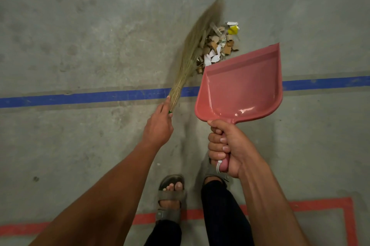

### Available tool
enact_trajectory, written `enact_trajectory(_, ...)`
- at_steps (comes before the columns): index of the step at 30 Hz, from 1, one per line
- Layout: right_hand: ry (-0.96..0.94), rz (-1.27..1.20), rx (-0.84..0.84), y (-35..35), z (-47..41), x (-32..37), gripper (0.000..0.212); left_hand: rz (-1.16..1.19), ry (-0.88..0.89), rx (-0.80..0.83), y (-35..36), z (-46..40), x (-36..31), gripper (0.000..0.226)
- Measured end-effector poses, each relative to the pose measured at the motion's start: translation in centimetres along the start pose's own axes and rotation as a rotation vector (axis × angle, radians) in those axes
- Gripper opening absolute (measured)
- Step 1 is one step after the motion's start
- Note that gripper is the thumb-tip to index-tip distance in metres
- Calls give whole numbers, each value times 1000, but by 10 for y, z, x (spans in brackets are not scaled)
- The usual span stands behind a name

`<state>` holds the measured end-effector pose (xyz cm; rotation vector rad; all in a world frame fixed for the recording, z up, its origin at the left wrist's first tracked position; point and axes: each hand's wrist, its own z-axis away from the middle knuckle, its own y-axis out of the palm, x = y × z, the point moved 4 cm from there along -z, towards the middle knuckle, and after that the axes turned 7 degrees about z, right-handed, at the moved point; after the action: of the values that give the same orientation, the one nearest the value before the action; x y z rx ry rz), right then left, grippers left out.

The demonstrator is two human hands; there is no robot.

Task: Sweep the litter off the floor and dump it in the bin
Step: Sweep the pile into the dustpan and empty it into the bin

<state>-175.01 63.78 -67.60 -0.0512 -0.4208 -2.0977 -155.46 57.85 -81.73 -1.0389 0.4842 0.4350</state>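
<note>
Here the left hand (158,125) grips a straw-coloured grass broom (197,45) left of the scrap-paper litter pile (218,45) — the right hand (228,149), fingers curled, holds a pink plastic dustpan (242,87) just near of it.

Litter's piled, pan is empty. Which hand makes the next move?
Left. It grips the grass broom, whose bristles lie along the litter pile's far-left side, ready to push scraps into the pink dustpan. The right hand only holds the pan by the pile.
</note>
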Motion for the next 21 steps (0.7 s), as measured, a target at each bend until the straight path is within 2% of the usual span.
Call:
enact_trajectory(3,3,0,2,3,2,2,38,-48,26,28,-2,-2,-9,63)
enact_trajectory(12,-16,-68,-58,-17,1,18,37,-34,127,-134,-12,-11,-52,65)
enact_trajectory(16,-49,-124,-102,-32,-2,27,36,-6,161,-56,16,-25,-87,64)
enact_trajectory(21,-92,-149,-167,-48,-5,37,35,18,176,170,71,-53,-116,64)
